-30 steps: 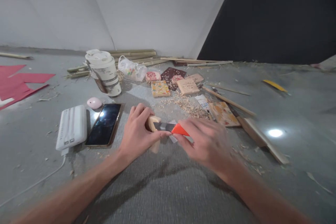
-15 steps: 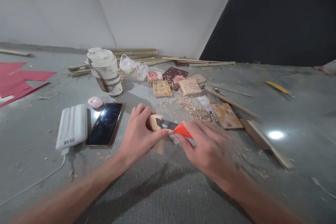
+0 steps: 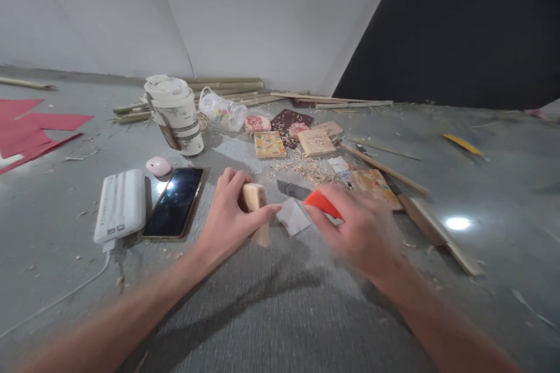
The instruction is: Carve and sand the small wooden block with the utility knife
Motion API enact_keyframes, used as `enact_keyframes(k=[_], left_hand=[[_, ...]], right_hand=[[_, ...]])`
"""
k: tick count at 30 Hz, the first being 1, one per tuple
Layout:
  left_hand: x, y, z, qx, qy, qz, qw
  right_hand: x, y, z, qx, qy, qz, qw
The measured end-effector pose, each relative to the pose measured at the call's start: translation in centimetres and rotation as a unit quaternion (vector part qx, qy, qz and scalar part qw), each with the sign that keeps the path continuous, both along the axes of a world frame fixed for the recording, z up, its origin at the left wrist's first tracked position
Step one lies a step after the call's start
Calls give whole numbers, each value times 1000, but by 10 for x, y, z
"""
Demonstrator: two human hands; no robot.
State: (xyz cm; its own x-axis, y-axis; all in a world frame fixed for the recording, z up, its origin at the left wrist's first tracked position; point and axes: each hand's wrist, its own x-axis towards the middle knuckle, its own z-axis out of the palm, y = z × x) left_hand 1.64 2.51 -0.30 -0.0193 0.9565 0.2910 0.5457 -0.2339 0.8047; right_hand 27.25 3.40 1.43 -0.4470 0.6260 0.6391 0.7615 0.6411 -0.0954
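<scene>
My left hand (image 3: 231,207) is closed round a small block of pale wood (image 3: 254,197), its thumb stretched out along the near side. In my right hand (image 3: 356,224) is a utility knife (image 3: 324,203) with an orange handle and a dark blade pointing left. The blade tip stands a little to the right of the block, apart from it. A white paper piece (image 3: 293,217) lies on the grey mat between my hands. Beyond the knife, wood shavings (image 3: 312,172) are scattered, with a carved square wooden piece (image 3: 315,143) behind them.
A power bank (image 3: 121,205), a phone (image 3: 175,203) and a pink case (image 3: 158,166) lie left. Behind stand a paper cup (image 3: 175,116) and bamboo sticks (image 3: 236,84). A patterned tile (image 3: 270,144), wooden strips (image 3: 441,233) and a yellow cutter (image 3: 462,144) lie around; red paper (image 3: 26,134) is far left.
The knife has moved right, off the wooden block, with my right hand. My left hand keeps hold of the block, which now looks turned. The white paper has come into fuller view.
</scene>
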Motion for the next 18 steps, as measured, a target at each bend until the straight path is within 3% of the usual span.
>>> enact_keyframes(k=[9,16,18], left_hand=[[1,-2,-1,28,45,-39,998],[3,-1,-2,36,56,-71,995],[3,-3,-1,42,59,-73,995]], right_hand=[[-7,-3,-5,-83,21,111,990],[-8,-4,-3,-96,-1,124,988],[-10,-8,-1,-69,-7,98,993]])
